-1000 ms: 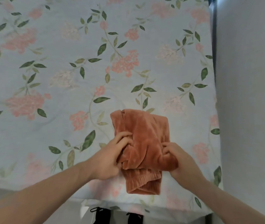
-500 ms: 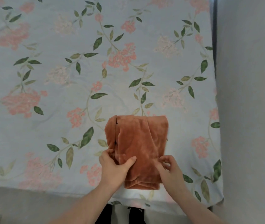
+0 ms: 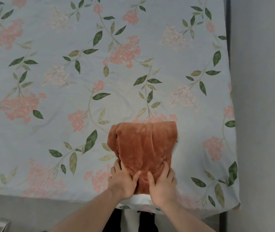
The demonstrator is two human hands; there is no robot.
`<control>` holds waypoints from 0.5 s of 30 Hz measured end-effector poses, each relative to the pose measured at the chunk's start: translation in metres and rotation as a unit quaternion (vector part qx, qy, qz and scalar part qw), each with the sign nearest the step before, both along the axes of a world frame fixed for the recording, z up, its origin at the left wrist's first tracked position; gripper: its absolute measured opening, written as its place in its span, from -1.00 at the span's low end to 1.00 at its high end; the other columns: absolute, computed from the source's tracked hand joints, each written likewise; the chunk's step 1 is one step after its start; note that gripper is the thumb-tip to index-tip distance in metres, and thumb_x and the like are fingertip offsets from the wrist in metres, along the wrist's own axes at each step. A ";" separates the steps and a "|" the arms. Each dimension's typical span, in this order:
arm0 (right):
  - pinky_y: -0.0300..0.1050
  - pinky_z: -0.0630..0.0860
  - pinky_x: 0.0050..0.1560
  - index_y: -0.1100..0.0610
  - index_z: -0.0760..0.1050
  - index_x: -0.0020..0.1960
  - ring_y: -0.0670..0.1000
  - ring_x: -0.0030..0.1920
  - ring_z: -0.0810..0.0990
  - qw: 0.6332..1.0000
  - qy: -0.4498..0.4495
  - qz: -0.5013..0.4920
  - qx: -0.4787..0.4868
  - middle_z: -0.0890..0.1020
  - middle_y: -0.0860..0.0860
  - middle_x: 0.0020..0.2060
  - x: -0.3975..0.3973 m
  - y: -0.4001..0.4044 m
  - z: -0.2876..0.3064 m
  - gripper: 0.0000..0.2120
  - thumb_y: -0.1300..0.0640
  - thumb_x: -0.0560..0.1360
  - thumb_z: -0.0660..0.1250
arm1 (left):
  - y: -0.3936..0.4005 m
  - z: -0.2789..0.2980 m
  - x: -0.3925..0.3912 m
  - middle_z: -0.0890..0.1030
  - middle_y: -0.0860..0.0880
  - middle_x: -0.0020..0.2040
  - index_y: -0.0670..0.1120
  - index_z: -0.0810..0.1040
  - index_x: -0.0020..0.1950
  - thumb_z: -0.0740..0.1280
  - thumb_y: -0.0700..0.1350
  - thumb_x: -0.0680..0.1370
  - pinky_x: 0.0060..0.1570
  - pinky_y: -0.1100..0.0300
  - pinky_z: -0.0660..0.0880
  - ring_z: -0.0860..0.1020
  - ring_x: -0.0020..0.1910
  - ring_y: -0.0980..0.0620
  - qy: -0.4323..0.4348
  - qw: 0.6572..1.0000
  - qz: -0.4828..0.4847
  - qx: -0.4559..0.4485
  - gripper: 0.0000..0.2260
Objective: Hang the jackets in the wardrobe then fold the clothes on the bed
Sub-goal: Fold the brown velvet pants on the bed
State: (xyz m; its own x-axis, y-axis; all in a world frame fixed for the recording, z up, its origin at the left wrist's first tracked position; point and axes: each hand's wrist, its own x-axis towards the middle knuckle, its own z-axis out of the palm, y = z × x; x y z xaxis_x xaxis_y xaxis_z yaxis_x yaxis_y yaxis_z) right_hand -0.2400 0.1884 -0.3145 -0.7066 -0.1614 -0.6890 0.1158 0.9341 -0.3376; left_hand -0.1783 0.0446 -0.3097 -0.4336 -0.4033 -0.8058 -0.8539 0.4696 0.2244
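Fingers of left hand (image 3: 122, 181) and right hand (image 3: 162, 183) grip near edge of folded garment (image 3: 144, 148); its long axis runs away from me across bed (image 3: 49, 97), hands equally near.

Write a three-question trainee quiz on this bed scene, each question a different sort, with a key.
1. True or false: the rust-coloured garment lies spread out flat, unfolded.
2. Which hands touch it? A) left hand only B) right hand only C) both
3. Fill in: the garment lies on a floral ____.

Key: 1 false, it is a folded bundle. 2 C, both grip its near end. 3 bedsheet.
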 end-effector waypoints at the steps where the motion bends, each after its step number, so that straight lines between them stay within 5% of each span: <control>1: 0.13 0.29 0.48 0.03 -0.12 0.63 0.20 0.50 0.19 1.000 0.015 0.014 0.023 0.10 0.12 0.55 0.001 -0.002 -0.006 -0.22 -0.29 0.60 0.14 | -0.002 -0.006 -0.002 -0.03 -0.15 0.61 -0.08 -0.19 0.65 0.09 0.41 0.58 0.48 -0.12 0.27 0.14 0.53 -0.19 -0.023 1.000 -0.018 -0.007 -0.13; 6: 0.18 0.35 0.41 0.03 -0.15 0.60 0.21 0.43 0.24 0.997 0.024 0.025 0.069 0.11 0.12 0.50 -0.007 -0.010 -0.015 -0.26 -0.26 0.62 0.11 | -0.020 0.007 -0.034 -0.08 -0.21 0.62 0.01 -0.16 0.69 0.05 0.44 0.58 0.55 -0.08 0.14 0.10 0.55 -0.23 -0.109 0.985 -0.126 0.053 -0.16; 7: 0.18 0.33 0.43 0.02 -0.13 0.61 0.21 0.43 0.24 0.998 0.021 0.023 0.051 0.13 0.11 0.50 -0.008 -0.007 -0.012 -0.26 -0.27 0.61 0.13 | -0.031 0.020 -0.042 0.01 -0.21 0.62 0.03 -0.08 0.69 0.08 0.46 0.56 0.55 -0.05 0.16 0.16 0.55 -0.21 -0.124 0.976 -0.155 0.091 -0.16; 9: 0.13 0.31 0.48 -0.04 -0.03 0.61 0.16 0.46 0.27 0.999 0.013 -0.017 -0.024 0.17 0.09 0.50 -0.009 0.004 -0.002 -0.23 -0.29 0.57 0.24 | -0.054 0.054 -0.055 0.47 -0.13 0.46 0.05 0.42 0.51 0.12 0.53 0.46 0.47 -0.01 0.34 0.46 0.40 -0.07 -0.137 0.960 -0.199 0.139 -0.21; 10: 0.08 0.31 0.49 -0.05 0.04 0.60 0.11 0.45 0.31 0.996 0.009 -0.061 -0.069 0.20 0.06 0.48 -0.010 0.011 0.005 -0.19 -0.30 0.52 0.34 | -0.065 0.072 -0.062 0.68 -0.05 0.17 0.06 0.65 0.19 0.13 0.56 0.41 0.35 -0.01 0.47 0.59 0.20 0.00 -0.122 0.960 -0.215 0.130 -0.29; 12: 0.04 0.36 0.45 -0.03 0.14 0.58 0.04 0.40 0.40 0.976 -0.009 -0.192 -0.106 0.26 0.03 0.45 -0.010 0.026 0.015 -0.05 -0.29 0.37 0.52 | -0.083 0.106 -0.084 0.67 0.07 -0.33 0.04 0.64 -0.31 0.17 0.52 0.41 0.05 0.03 0.60 0.64 -0.15 0.11 -0.039 0.977 -0.203 0.058 -0.41; 15: 0.10 0.40 0.43 0.03 0.13 0.58 0.10 0.35 0.48 0.909 -0.090 -0.394 -0.105 0.40 0.08 0.37 0.001 0.036 0.020 0.28 -0.39 0.05 0.63 | -0.094 0.135 -0.132 0.66 0.15 -0.34 0.18 0.64 -0.28 0.40 0.33 0.44 -0.11 0.11 0.61 0.60 -0.25 0.22 0.179 0.978 -0.104 -0.014 -0.74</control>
State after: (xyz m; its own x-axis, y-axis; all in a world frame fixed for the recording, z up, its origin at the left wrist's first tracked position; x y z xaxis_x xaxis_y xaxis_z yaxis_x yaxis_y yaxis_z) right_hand -0.2393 0.2240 -0.2950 -0.5386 0.2042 -0.8175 0.7919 0.4541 -0.4083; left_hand -0.3107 -0.0489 -0.1743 -0.7608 -0.2960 -0.5775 -0.6083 0.6355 0.4756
